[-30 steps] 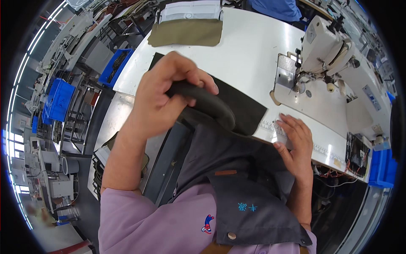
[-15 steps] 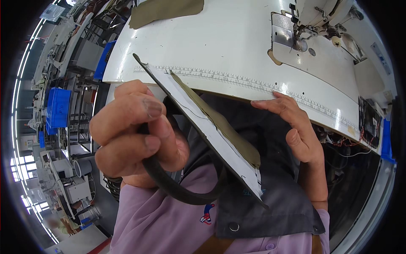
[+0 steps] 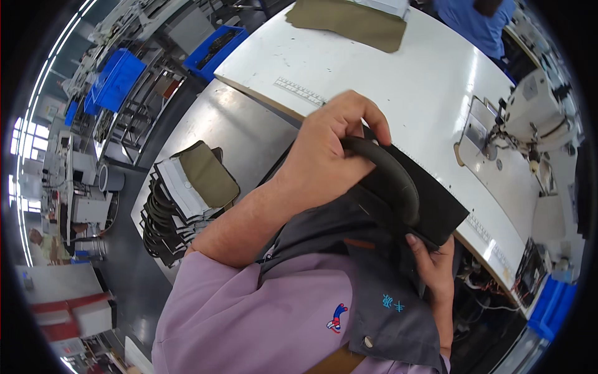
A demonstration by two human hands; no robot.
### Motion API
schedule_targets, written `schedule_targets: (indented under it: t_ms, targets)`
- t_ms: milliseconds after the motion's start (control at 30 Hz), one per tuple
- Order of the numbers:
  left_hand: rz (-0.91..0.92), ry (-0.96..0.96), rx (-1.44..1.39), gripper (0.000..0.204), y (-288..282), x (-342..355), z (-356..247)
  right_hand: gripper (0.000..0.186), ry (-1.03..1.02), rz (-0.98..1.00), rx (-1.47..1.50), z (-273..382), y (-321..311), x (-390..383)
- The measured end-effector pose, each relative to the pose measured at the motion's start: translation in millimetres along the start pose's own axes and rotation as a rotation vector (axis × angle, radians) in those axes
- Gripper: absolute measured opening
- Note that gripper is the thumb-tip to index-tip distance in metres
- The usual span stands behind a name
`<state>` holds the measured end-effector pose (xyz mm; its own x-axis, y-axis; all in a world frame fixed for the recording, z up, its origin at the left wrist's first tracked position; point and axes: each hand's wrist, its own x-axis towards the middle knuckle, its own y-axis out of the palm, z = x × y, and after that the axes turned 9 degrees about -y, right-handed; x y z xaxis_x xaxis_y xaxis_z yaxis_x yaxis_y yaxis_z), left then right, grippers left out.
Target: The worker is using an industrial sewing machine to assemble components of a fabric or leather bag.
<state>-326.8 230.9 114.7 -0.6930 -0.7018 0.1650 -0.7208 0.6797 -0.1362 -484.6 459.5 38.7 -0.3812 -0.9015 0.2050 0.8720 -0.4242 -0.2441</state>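
My left hand grips a thick black curved handle joined to a black flat panel, its dark face upward. Below the panel's right end, my right hand pinches the lower edge, thumb showing. The panel is held over my apron at the front edge of the white sewing table, partly covering the printed ruler. Whatever is on the panel's underside is hidden.
A sewing machine stands right. Olive pieces lie at the back. A stack of black-handled panels lies on a steel table at left. Blue bins stand beyond. A co-worker in blue is behind the table.
The panel has turned from showing white and olive layers to dark face up and moved rightward in view. My right hand has moved from the table edge onto it. The view has swung left.
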Motion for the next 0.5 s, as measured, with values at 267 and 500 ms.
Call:
schedule_targets:
  t_ms: [267,500]
  targets:
    - [0.299,0.185,0.187,0.028,-34.8,-21.1,1.6,0.008,-0.024,0.081,-0.217,6.3,-12.7,9.7]
    - [0.072,-0.018,0.188,0.024,-97.9,-32.5,26.6,0.032,-0.206,-0.035,-0.372,16.9,-4.5,35.8]
